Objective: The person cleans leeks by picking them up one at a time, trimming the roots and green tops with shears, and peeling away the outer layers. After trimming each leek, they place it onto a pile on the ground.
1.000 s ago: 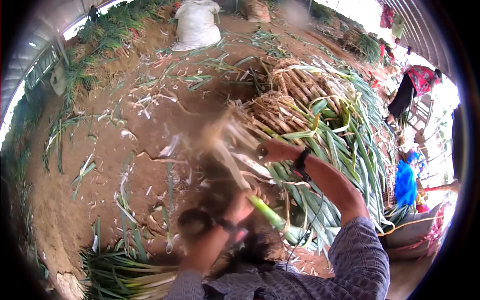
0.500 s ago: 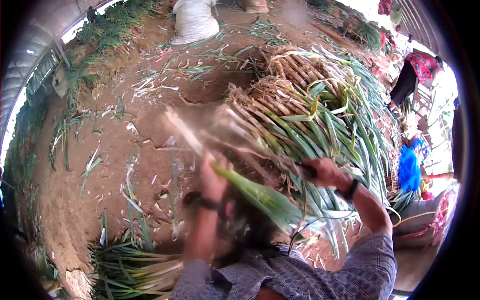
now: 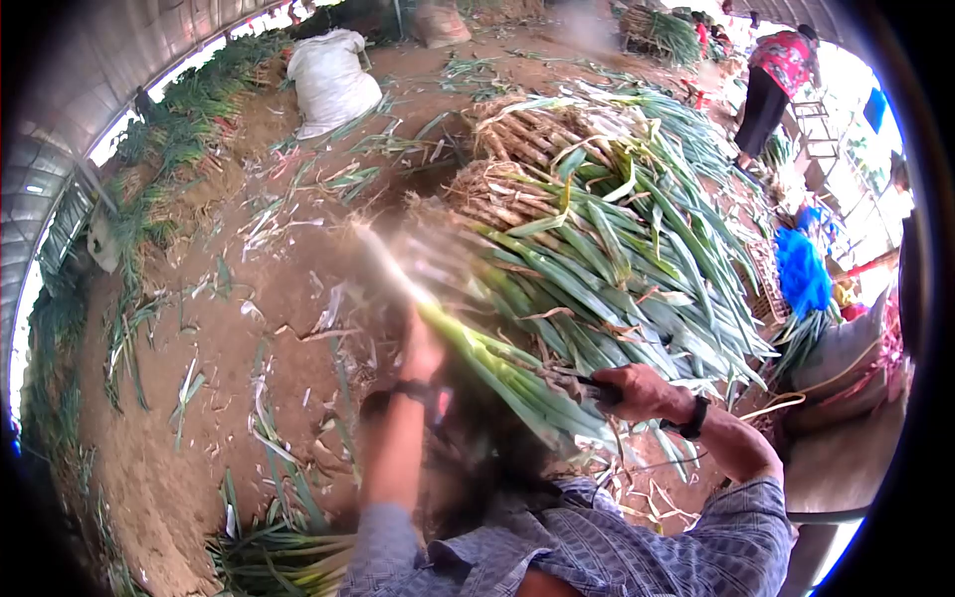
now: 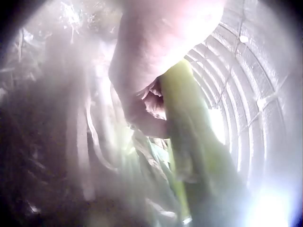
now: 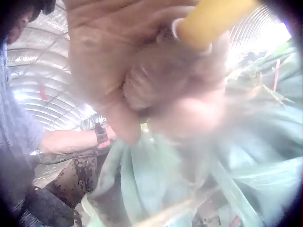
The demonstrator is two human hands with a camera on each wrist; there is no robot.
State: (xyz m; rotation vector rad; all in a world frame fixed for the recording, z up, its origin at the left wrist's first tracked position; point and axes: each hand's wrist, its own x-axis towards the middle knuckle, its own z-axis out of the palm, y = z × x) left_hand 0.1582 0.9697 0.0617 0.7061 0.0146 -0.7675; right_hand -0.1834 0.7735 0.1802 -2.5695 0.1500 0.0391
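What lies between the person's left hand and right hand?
The head view shows a leek there: its green part runs from the left hand toward the right hand. A dark-handled tool juts from the right hand toward it.

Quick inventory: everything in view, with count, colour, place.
Held stalk: one, white to green, centre
Tool: one, dark-handled, right of centre
Stalk pile: one, green and brownish, centre to right
Stalk heaps: several, green, along edges
Loose scraps: many, pale and green, on brown ground
White sack: one, white, top left
Blue bundle: one, blue, far right
Other person: one clearly seen, red and black, upper right
Left hand: one, gripping the stalk
Right hand: one, gripping the tool
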